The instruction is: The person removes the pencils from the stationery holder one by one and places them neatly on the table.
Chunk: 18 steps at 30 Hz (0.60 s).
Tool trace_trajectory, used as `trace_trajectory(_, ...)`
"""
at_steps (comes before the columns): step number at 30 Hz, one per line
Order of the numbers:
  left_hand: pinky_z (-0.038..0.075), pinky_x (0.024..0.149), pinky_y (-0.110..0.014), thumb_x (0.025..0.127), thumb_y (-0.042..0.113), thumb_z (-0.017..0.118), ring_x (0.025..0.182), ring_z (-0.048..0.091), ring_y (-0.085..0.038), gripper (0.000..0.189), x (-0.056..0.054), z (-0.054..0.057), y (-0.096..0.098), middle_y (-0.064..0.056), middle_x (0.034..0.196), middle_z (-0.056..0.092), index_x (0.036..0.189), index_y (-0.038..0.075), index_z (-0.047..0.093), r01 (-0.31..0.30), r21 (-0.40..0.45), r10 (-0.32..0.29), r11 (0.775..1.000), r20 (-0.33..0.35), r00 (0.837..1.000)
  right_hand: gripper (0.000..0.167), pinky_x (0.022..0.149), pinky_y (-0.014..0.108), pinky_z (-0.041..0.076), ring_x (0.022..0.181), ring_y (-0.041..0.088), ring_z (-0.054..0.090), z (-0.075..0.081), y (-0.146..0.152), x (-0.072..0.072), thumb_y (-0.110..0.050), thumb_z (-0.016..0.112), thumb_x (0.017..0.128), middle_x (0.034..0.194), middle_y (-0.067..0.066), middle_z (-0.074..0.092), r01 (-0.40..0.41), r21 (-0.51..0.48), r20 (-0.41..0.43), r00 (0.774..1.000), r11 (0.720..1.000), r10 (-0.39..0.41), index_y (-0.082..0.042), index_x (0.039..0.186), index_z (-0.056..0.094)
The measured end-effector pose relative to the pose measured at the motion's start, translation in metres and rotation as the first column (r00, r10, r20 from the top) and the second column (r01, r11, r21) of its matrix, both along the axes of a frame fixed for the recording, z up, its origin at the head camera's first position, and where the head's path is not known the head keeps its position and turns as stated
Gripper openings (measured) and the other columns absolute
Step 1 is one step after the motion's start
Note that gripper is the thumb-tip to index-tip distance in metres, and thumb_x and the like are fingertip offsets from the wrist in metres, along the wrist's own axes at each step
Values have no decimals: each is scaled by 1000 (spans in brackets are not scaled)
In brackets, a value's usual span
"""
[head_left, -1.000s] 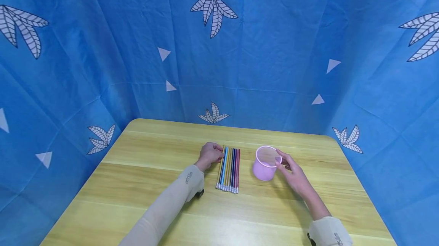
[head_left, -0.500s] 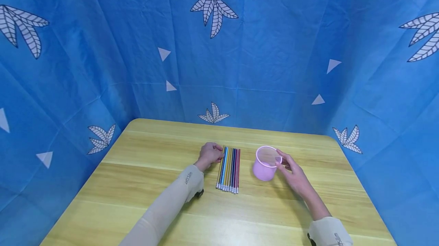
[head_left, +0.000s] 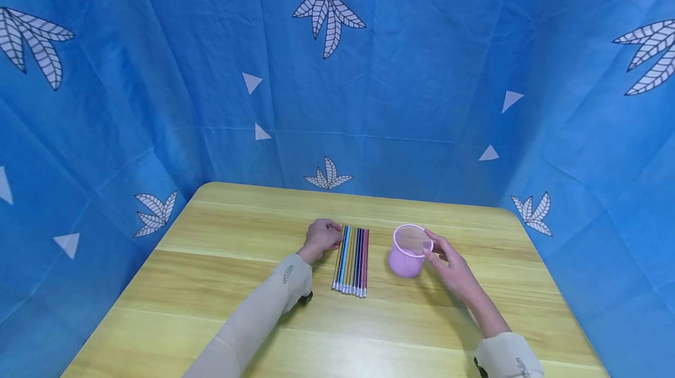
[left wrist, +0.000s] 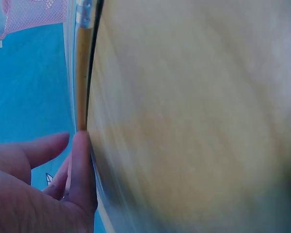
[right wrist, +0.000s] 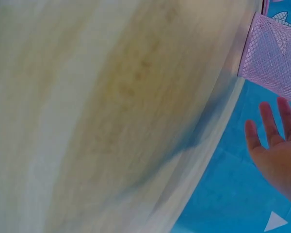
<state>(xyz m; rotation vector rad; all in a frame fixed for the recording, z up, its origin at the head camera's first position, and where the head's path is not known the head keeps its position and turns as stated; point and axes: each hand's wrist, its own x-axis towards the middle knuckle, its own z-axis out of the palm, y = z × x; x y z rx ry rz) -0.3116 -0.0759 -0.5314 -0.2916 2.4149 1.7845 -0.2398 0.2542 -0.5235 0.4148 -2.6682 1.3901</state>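
Observation:
A row of several pencils (head_left: 351, 261) in yellow, light blue, dark and red lies side by side on the table, eraser ends toward the person. At the row's left edge rests my left hand (head_left: 320, 237). In the left wrist view a fingertip meets the side of a yellow pencil (left wrist: 82, 77), while the thumb stays apart from it. To the right of the row stands a pink mesh pencil cup (head_left: 405, 264), upright, nothing seen inside. My right hand (head_left: 450, 269) is at its right side, fingertips by the rim; the right wrist view shows those fingers (right wrist: 269, 124) fairly straight.
The wooden table (head_left: 221, 284) has rounded far corners. A blue curtain (head_left: 422, 73) with leaf and triangle prints hangs behind it and along both sides. The cup stands a short gap from the pencil row.

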Motion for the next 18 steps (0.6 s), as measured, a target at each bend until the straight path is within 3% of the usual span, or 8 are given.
trace_trajectory(9,64,68,-29,89,0,70,80,70,-23,27,3,4,-7,-9,96,71,115,3,72,10,-8,-10,1000,-73,997,54,115,64,43,129,44,58,8,0,2,-28,55,108,135,25,65,-20,57,-11,1000,998,21,-11,157,41)
trace_trajectory(12,63,71,-30,93,7,72,88,70,-25,25,5,10,-15,-6,101,70,118,5,72,35,-62,-42,997,-121,992,53,115,66,42,130,45,58,12,2,2,-30,54,109,137,25,64,-31,91,-11,999,995,33,-11,157,42)
trace_trajectory(18,62,81,-33,98,16,72,102,68,-24,31,9,31,-40,-7,113,72,128,7,70,134,-180,-175,975,-240,955,53,111,70,43,131,47,57,25,9,0,-29,53,110,137,25,64,-41,151,-39,998,988,47,-10,157,41)
